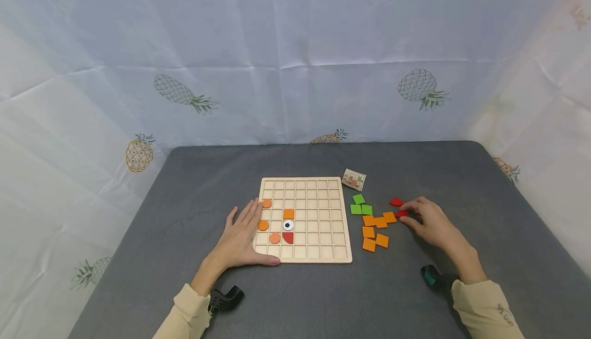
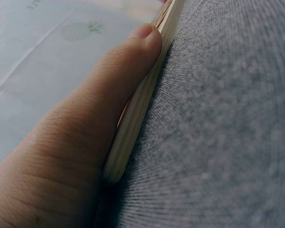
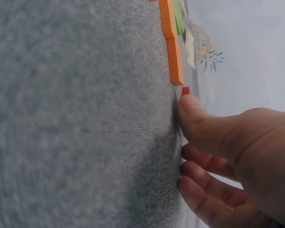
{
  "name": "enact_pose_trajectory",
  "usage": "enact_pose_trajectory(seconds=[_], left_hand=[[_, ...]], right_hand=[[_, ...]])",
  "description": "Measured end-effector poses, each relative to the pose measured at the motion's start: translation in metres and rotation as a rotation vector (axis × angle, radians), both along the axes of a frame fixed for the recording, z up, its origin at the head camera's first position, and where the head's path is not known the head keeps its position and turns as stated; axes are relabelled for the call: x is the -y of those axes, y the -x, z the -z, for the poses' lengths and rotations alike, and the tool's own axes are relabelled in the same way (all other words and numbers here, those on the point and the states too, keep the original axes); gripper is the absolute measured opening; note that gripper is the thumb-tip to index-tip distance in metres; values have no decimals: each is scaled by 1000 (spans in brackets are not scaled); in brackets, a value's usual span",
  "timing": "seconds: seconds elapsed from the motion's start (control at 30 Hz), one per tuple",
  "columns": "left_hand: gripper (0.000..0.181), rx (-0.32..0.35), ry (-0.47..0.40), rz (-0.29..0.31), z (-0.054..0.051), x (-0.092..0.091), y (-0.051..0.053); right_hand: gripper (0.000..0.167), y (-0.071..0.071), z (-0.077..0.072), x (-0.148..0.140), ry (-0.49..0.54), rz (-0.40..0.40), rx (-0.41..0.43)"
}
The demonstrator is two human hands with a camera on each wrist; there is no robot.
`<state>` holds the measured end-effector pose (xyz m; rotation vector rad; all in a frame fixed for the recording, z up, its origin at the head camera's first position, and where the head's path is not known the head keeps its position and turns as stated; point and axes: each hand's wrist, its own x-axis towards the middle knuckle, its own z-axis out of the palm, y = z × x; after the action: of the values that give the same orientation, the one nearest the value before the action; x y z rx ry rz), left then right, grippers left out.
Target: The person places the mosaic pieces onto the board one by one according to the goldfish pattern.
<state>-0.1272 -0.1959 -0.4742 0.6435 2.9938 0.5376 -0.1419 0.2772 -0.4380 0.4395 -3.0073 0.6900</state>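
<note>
A square wooden grid board (image 1: 321, 230) lies on the grey table. My left hand (image 1: 237, 239) rests spread over its lower left corner; in the left wrist view the thumb (image 2: 128, 61) lies along the board's side (image 2: 137, 114). On the board are orange discs (image 1: 275, 238), an orange square (image 1: 288, 214), an eye piece (image 1: 288, 225) and a red rounded piece (image 1: 288, 238). My right hand (image 1: 436, 228) pinches a red piece (image 1: 401, 214) between thumb and finger; a bit of its red (image 3: 185, 90) shows past the thumb in the right wrist view. Another red piece (image 1: 396, 202) lies just beyond.
Several orange squares (image 1: 368, 245) lie between the board and my right hand, with green squares (image 1: 355, 209) behind them. A small patterned card (image 1: 354, 180) lies at the board's upper right corner. A pineapple-print cloth (image 1: 295, 103) hangs behind the table.
</note>
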Motion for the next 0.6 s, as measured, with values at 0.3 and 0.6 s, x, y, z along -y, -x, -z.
enact_pose_trajectory(seconds=[0.3,0.6], left_hand=[[144,-7,-3,8,-2,0,0],[144,1,-2,5,-2,-1,-1]], right_hand=[[20,-1,-6,3,18,18,7],[23,5,-17,20,32,-17,-25]])
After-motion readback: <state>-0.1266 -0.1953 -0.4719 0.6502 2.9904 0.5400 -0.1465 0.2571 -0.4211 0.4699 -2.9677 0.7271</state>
